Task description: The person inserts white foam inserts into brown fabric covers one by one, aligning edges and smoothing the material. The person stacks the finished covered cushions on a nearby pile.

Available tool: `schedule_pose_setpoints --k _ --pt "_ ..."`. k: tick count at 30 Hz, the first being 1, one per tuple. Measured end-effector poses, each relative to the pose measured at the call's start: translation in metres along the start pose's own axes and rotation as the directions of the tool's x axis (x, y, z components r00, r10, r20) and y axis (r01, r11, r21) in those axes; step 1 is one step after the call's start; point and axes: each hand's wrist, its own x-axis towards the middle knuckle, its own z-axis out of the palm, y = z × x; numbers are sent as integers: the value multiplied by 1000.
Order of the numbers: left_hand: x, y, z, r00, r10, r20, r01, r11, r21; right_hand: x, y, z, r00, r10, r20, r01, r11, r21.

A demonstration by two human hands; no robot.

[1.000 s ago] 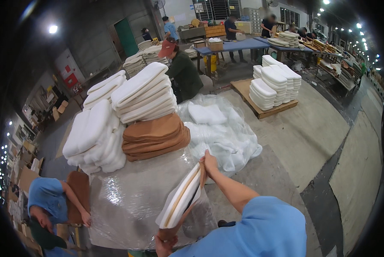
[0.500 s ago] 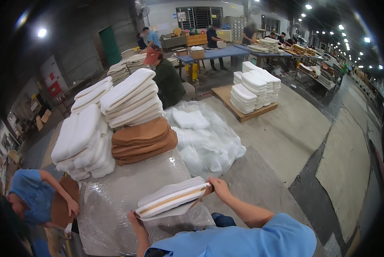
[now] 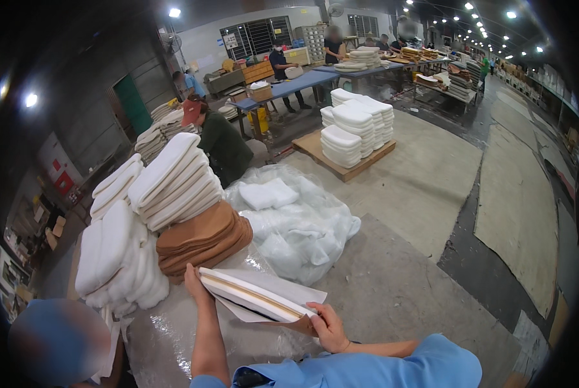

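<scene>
I hold a layered seat pad (image 3: 258, 292) between both hands, tilted above the plastic-covered table (image 3: 163, 333). White padding shows along its edge with a tan layer in the middle, and pale cover cloth spreads out on its long sides, with a brown piece at the right end. My left hand (image 3: 197, 282) closes on the far left end. My right hand (image 3: 329, 328) grips the near right end, thumb on top. Just beyond my left hand lies a stack of brown covers (image 3: 202, 239).
White folded pads (image 3: 173, 178) are piled behind the brown stack, with bulky white batting (image 3: 118, 258) at left. A clear plastic bag (image 3: 296, 226) of white stuffing lies beyond. White pads (image 3: 360, 126) stand on a board. A co-worker in blue (image 3: 60, 343) is close at left.
The pad has turned: its left end has swung away from me and its right end toward me. My left hand moved far, my right hand nearer. The co-worker at left leans closer.
</scene>
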Motion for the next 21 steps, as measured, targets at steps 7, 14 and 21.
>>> schedule_pose_setpoints --k 7,14,21 --pt "9 -41 28 986 -160 -38 164 964 211 8 24 22 946 -159 284 225 950 -216" --pt "30 -39 21 990 -118 80 93 960 263 7 42 43 929 -34 368 124 966 -225" --pt "30 -40 37 997 54 60 -80 649 756 11 26 61 955 -5 296 103 944 -314"
